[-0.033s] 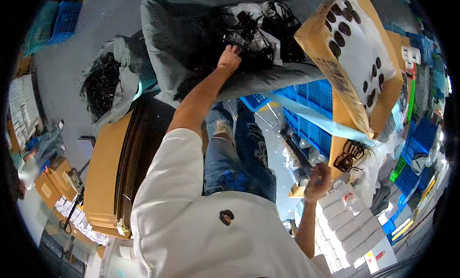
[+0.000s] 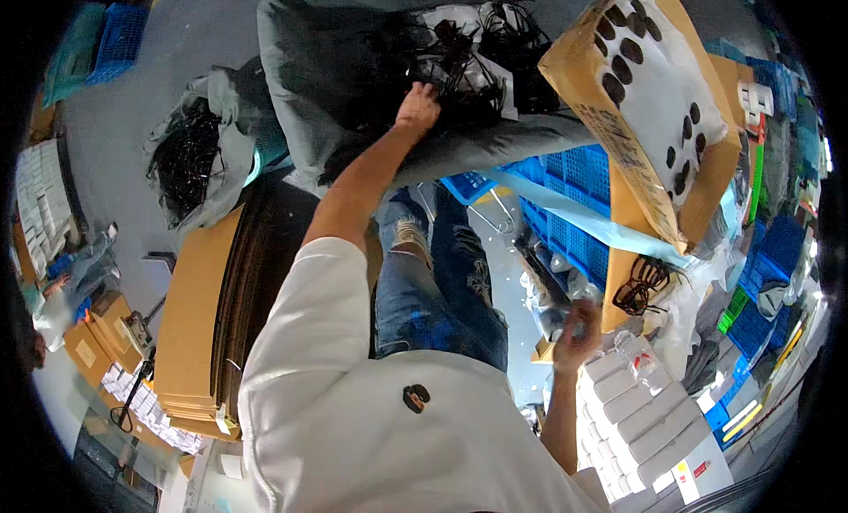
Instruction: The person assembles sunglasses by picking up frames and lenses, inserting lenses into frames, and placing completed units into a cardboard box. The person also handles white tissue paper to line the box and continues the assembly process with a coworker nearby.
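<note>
My left hand [image 2: 418, 106] reaches into a large grey sack [image 2: 305, 80], at the near side of a tangled heap of thin black pieces [image 2: 459, 67] that look like eyeglass frames. Its fingers are curled together; what they hold, if anything, is lost against the dark heap. My right hand [image 2: 579, 334] is raised at the right, above white boxes [image 2: 640, 411] and a clear plastic bottle [image 2: 638, 358]. Its fingers are bent in, with nothing I can make out in them. Dark brown eyeglass frames [image 2: 643, 285] lie beside a cardboard surface, close to this hand.
A tilted cardboard carton [image 2: 649, 182] holds white sheeting with dark oval pieces. Blue crates [image 2: 574, 190] stand below it. At the left are stacked cardboard sheets [image 2: 194, 319] and a smaller bag [image 2: 185, 164] of black pieces. Several people's parts show at the far left edge.
My right hand has risen slightly and shifted a little left. The whole view has moved slightly; my left hand stays at the heap.
</note>
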A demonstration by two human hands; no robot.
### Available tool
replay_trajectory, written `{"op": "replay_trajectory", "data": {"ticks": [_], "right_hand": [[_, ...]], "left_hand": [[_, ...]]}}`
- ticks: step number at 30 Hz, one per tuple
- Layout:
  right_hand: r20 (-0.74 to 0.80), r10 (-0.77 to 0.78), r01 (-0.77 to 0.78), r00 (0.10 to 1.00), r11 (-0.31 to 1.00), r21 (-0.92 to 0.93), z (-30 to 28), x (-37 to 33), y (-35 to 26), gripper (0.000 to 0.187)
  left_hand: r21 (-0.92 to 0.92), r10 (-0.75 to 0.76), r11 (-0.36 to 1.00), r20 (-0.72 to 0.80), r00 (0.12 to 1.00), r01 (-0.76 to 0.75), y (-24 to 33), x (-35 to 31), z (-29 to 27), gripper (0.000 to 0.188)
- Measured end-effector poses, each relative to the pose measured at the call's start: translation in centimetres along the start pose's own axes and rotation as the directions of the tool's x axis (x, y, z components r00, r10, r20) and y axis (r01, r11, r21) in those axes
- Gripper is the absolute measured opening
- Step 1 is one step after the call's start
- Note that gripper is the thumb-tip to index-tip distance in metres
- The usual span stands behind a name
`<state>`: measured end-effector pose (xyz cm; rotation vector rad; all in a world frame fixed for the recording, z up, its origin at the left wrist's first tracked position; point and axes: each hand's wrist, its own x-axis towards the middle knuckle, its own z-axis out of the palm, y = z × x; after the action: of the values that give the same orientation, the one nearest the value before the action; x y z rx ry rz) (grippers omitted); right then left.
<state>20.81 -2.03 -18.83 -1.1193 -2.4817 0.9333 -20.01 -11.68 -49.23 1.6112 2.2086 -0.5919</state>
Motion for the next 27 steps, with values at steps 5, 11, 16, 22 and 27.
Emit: {"op": "replay_trajectory", "data": {"ticks": [5,11,16,22,27], "right_hand": [[0.049,0.073,-0.076,0.996,0.996,0.048,1.6,-0.5,-2.1,0.014],[0.073,0.008,-0.017,0.997,0.991,0.132,1.0,3.1,-3.4,0.019],[0.043,-0.040,0.029,0.998,0.973,0.231,0.2,4.7,-3.7,0.023],[0.017,-0.319,0.304,0.948,0.919,0.252,0.9,8.1,-7.5,0.033],[0.114,-0.518,0.503,0.848,0.854,0.136,0.8,11.5,-13.8,0.066]], "left_hand": [[-0.197,0.000,0.980,-0.152,0.988,-0.030,-4.1,-5.0,-1.0,0.020],[-0.272,-0.177,0.959,-0.359,0.916,0.079,-7.6,-9.3,-3.3,0.020],[-0.744,-0.619,0.645,-0.377,0.689,0.172,-5.8,-12.9,-8.1,0.014],[-0.986,-0.843,0.169,-0.151,0.516,-0.013,0.4,-18.8,-16.0,0.018],[-0.969,-0.746,0.157,-0.242,0.620,-0.189,7.4,-23.9,-26.2,0.022]]}}
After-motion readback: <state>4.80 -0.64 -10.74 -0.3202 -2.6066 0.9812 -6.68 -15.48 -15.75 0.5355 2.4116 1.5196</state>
